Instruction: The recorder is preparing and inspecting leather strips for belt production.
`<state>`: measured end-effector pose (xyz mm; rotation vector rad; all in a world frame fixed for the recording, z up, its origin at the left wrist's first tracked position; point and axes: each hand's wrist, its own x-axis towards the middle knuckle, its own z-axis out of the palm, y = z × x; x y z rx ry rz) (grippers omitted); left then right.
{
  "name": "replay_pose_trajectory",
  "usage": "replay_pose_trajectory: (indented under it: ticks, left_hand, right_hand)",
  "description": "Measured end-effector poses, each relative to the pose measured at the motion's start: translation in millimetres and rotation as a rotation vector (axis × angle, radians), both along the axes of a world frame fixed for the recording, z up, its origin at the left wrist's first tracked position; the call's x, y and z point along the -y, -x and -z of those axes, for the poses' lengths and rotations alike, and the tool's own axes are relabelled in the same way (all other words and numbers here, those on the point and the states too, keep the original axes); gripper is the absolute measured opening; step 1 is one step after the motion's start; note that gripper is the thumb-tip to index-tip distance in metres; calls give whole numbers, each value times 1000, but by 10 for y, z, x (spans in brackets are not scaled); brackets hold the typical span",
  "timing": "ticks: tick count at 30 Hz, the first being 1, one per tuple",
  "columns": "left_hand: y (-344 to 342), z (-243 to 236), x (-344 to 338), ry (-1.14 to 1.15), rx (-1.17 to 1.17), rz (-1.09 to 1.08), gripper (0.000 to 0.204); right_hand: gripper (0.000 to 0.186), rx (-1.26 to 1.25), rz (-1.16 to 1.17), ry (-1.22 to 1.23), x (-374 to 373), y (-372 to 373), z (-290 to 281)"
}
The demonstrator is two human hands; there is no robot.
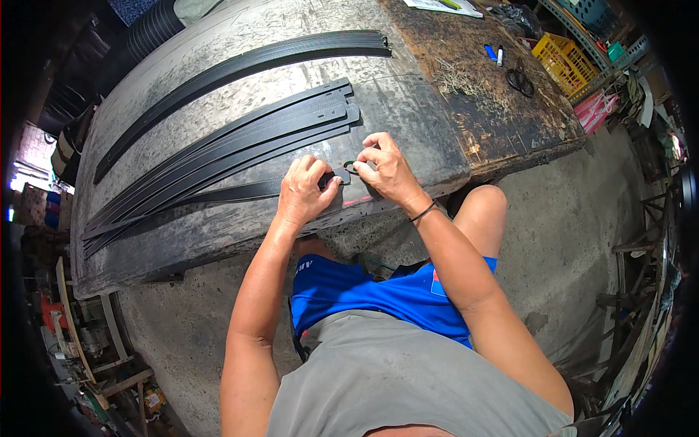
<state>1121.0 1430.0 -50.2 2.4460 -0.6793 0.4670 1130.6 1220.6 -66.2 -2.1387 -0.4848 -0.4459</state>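
My left hand (pixel 304 191) is closed on a black belt strap (pixel 237 193) close to its end, at the near edge of the table. The rest of that strap runs left along the tabletop. Beside it, my right hand (pixel 387 169) pinches a small dark looped piece (pixel 350 167) at the strap's tip; its exact kind is too small to make out. Just beyond my hands lies a fanned bundle of black straps (pixel 291 120), their rounded, slotted ends toward the right. Farther back rests another stack of black straps (pixel 277 54), neatly aligned.
The worn grey tabletop (pixel 408 109) meets a dark wooden board (pixel 502 138) on the right. Black-handled scissors (pixel 519 81), a blue marker (pixel 490 52) and frayed fibres (pixel 466 81) lie on the board. Beyond its edge sits a yellow crate (pixel 564 64). Wooden clutter lines the floor's right side.
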Motion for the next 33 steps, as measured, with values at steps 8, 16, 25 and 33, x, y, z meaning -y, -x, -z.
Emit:
replay_pose_trajectory:
  ticks: [8, 16, 25, 33]
  left_hand:
    - [-8, 22, 0, 2, 3, 4, 23]
    - [16, -12, -8, -17, 2, 14, 23]
    - [66, -95, 14, -257, 59, 129, 38]
    - [58, -102, 25, -107, 43, 55, 33]
  right_hand:
    - [14, 0, 6, 11, 3, 1, 4]
    - [14, -80, 29, -118, 14, 4, -41]
    - [17, -247, 170, -435, 69, -100, 47]
    - [16, -205, 186, -491, 70, -104, 75]
